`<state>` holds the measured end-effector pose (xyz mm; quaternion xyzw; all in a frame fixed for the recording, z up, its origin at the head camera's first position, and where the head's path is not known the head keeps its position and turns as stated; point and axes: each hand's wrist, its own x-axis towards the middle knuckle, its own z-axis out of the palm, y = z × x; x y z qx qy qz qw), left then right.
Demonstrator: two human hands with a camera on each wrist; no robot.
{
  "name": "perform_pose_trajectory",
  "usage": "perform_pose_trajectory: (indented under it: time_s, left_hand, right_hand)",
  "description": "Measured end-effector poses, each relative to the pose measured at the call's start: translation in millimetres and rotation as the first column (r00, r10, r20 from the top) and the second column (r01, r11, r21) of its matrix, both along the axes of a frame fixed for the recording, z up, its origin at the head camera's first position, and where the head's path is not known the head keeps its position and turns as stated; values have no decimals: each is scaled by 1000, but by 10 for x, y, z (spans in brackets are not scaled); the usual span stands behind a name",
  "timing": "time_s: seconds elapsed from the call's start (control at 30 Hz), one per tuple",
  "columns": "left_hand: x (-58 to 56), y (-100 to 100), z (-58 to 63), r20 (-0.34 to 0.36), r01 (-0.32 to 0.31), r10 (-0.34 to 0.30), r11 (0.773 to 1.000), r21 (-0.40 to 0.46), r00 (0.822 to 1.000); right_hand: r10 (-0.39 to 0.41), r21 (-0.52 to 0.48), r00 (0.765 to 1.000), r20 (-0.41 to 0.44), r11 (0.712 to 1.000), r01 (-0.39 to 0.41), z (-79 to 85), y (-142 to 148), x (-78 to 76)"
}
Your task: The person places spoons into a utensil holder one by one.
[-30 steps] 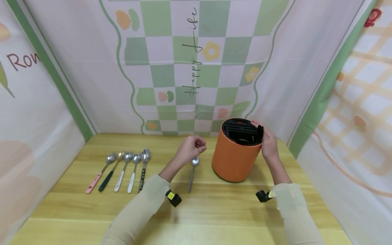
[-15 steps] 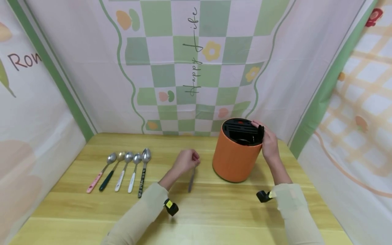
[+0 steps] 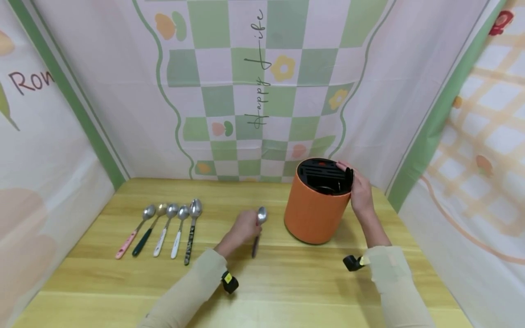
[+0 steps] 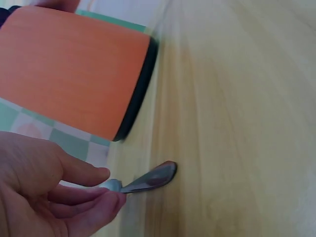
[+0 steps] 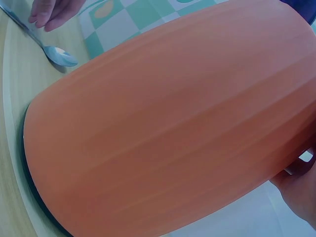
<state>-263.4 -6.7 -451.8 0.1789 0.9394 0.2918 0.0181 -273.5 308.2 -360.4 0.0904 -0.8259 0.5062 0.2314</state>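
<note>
A metal spoon (image 3: 262, 213) lies on the table with its bowl toward the back. Over its neck is my left hand (image 3: 244, 226), thumb and fingertips parted around it in the left wrist view; the spoon's grey handle (image 4: 157, 177) shows beyond them. The right wrist view has these fingertips right beside the spoon (image 5: 60, 56). To the right stands an orange utensil holder (image 3: 313, 216) with a black slotted top (image 3: 320, 171). My right hand (image 3: 362, 193) holds it at the upper right, fingers over the rim.
A row of several spoons lies on the left of the table, with a pink-handled spoon (image 3: 126, 244) at one end and a black patterned one (image 3: 190, 241) at the other. Printed cloth (image 3: 234, 100) hangs behind and along both sides of the wooden table (image 3: 303, 287).
My left hand has come down and toward me, from above the spoon's bowl to its neck, leaving the bowl in sight. My right hand and the utensil holder have kept still.
</note>
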Motion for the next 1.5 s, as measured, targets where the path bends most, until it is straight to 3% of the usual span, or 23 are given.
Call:
perform_pose_trajectory:
  time_s: [0.17,0.33,0.5,0.63,0.77,0.9,1.03,1.23,1.5]
  left_hand:
    - [14,58,-14,-2,-14,14,995,-96,1000]
    - [-18,137,-36,-34,-12,4,971,-240,999]
    - [-65,174,-59,-35,-25,16,956,-293,999]
    - [-89,155,-46,55,-20,35,970,-240,998]
    - [-100,102,-29,170,-15,39,990,-141,985]
    - [-124,42,-25,281,-16,29,999,-48,959]
    - [-144,3,-27,347,-37,26,999,24,938]
    - [-131,-7,5,377,-48,27,998,46,926]
    - [-116,-88,23,329,-13,-29,992,126,944]
  right_hand:
    - [0,4,1000,-15,1000,0,3,-11,0]
    - [-11,15,1000,-3,1000,11,0,12,-12]
    - [-6,11,1000,11,1000,6,2,17,-32]
    - [-9,12,1000,11,1000,9,6,4,-23]
    - [-2,9,1000,0,1000,2,-5,0,-15]
    - [3,2,1000,-7,1000,-3,-18,7,-12]
    - [-5,9,1000,-2,1000,5,-9,2,-8]
    - [-7,16,1000,-5,1000,7,-3,0,-7]
    - [-6,18,1000,-4,1000,6,-6,2,-2]
